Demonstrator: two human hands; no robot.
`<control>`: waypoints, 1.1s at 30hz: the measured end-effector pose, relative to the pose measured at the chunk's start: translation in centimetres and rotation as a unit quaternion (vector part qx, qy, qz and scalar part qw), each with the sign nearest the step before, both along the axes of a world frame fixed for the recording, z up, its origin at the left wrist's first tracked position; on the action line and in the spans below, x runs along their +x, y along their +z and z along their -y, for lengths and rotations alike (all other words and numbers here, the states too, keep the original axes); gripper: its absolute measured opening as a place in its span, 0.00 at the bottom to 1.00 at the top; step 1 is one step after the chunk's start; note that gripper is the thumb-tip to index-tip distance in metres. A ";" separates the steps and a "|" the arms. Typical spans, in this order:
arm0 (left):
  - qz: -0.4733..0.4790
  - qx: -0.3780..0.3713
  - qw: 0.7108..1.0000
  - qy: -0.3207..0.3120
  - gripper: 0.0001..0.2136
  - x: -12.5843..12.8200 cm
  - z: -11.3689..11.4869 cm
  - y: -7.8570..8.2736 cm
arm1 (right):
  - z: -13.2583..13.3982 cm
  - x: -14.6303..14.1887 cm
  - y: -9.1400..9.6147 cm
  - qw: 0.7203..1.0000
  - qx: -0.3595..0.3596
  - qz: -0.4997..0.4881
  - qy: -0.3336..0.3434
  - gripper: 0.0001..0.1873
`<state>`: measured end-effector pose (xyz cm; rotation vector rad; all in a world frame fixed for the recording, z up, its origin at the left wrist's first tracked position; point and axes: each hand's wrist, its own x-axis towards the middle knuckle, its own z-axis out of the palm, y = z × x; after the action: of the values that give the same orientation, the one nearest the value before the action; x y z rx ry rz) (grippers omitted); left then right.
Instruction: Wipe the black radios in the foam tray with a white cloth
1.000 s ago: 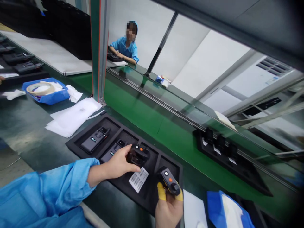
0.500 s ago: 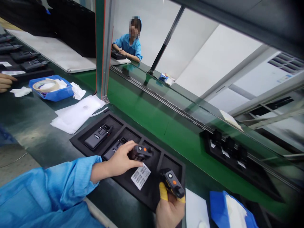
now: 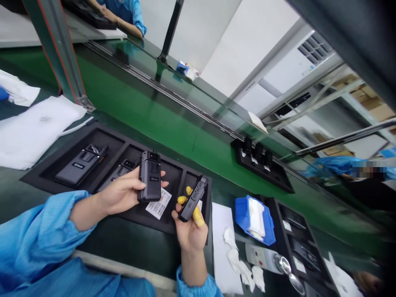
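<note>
With fingers [image 3: 137, 184] closed around the sides of a black handset [image 3: 151, 176] in the left hand [image 3: 121, 192], presumably to leave its lettered face uncovered; likewise around a second handset [image 3: 194, 199] in the right hand [image 3: 192, 236], showing its buttoned edge. Aimed forward, with long axes near upright and slanting rightward, respectively. Raised over a foam tray [image 3: 174, 175].

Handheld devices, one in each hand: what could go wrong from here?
The right hand holds the right device tilted among yellow-covered fingers; it might slip and drop onto the tray. A barcode label shows beside the left device in the left hand; it could crease if that device came down on it.
</note>
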<state>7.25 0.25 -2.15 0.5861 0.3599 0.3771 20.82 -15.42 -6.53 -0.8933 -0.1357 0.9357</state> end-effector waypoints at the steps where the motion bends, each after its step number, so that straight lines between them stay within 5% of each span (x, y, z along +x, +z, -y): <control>1: -0.009 0.031 0.999 -0.013 0.25 0.0 0.1 -0.2 | 0.0 0.0 0.0 1.000 -0.004 0.002 0.003 0.18; 6: -0.066 0.206 0.976 -0.002 0.40 0.5 0.4 -1.6 | 0.0 0.0 -0.1 1.000 -0.017 0.006 0.012 0.17; 10: -0.126 0.272 0.954 0.012 0.46 0.7 0.4 -2.3 | 0.1 -0.1 -0.2 0.999 -0.030 0.014 0.017 0.17; 33: -0.100 0.252 0.962 -0.024 0.48 0.7 1.0 -2.9 | 0.4 -0.2 -0.6 0.998 -0.055 0.025 0.008 0.17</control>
<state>7.95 -0.75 -5.01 1.1350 0.4454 0.3637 20.64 -15.80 -7.13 -1.0192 -0.1356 0.9423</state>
